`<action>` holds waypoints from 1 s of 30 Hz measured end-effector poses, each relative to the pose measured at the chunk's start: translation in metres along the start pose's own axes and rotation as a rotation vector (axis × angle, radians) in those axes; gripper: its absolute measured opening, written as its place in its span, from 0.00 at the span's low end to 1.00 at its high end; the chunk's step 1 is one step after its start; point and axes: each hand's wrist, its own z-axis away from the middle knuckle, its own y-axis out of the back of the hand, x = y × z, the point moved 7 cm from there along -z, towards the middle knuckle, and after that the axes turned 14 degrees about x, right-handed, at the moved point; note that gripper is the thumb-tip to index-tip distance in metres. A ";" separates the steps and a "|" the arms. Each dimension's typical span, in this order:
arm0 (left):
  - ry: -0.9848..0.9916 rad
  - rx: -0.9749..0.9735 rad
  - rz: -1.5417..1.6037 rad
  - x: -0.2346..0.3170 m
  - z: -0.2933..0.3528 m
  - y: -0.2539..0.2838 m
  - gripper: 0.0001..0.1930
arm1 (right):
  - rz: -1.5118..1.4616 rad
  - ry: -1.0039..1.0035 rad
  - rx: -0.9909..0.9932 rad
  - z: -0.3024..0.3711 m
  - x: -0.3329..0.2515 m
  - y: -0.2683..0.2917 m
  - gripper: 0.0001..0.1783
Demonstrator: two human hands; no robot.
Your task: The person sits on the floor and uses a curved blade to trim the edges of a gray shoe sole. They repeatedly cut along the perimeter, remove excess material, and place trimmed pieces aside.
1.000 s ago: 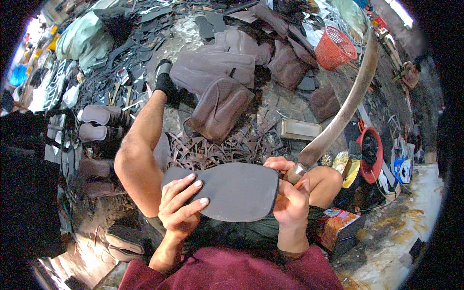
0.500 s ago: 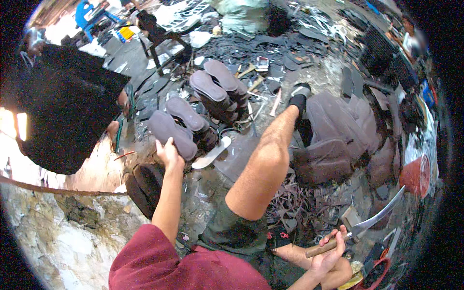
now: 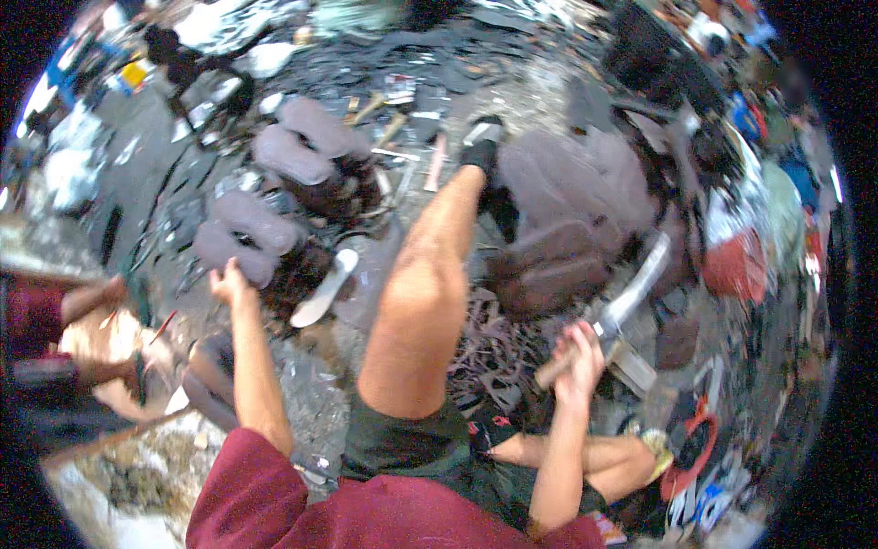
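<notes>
My left hand has its fingers closed around the near end of a grey shoe sole on top of a stack; motion blur softens the fingertips. Behind it, more soles lie stacked in pairs. A flat white sole-shaped piece rests beside the nearer stack. At the right, my right hand grips the wooden handle of a knife, its long curved blade slanting up and away. Below the blade sits a pale rectangular block.
Large grey sheets are heaped beyond my outstretched leg, with cut strips nearer. Further right stand a red basket and a red-handled tool. Wooden-handled tools lie beyond the stacks. Another person's arm reaches in at far left.
The whole view has swung, so most things sit further left in it. My right hand has lifted the knife forward, nearer the grey sheets. My left hand stays on the sole.
</notes>
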 end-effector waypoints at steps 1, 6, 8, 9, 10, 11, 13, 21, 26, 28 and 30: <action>0.008 -0.014 0.042 0.004 -0.001 0.002 0.29 | 0.043 0.058 -0.002 -0.034 0.009 -0.014 0.10; -0.290 -0.285 0.127 0.084 0.130 0.030 0.24 | 0.572 0.459 0.525 -0.152 0.036 -0.009 0.35; -0.378 -0.373 0.134 0.145 0.198 0.061 0.22 | 0.579 0.316 0.485 -0.125 0.039 -0.033 0.35; -0.393 -0.431 0.151 0.173 0.237 0.072 0.22 | 0.387 0.355 0.516 -0.107 0.029 -0.034 0.32; -0.404 -0.490 0.170 0.194 0.273 0.083 0.21 | 0.193 0.397 0.546 -0.094 0.021 -0.029 0.29; -0.415 -0.700 0.284 0.205 0.314 0.090 0.21 | -0.008 0.591 0.455 -0.105 0.008 -0.009 0.24; -0.542 -1.083 0.396 0.237 0.381 0.105 0.21 | -0.060 0.598 0.277 -0.037 -0.036 -0.021 0.23; 1.565 -1.444 -0.266 0.137 0.533 0.118 0.51 | -0.048 0.493 -0.245 0.039 -0.144 0.095 0.20; 0.403 -1.522 -0.073 0.143 0.550 0.132 0.63 | -0.048 0.454 -0.285 0.039 -0.082 0.126 0.19; 0.688 -1.551 -0.038 0.159 0.560 0.135 0.63 | -0.286 0.474 -0.226 0.039 -0.074 0.135 0.20; 1.005 -1.719 0.166 0.157 0.548 0.134 0.58 | -0.465 0.312 -0.224 0.056 -0.072 0.129 0.21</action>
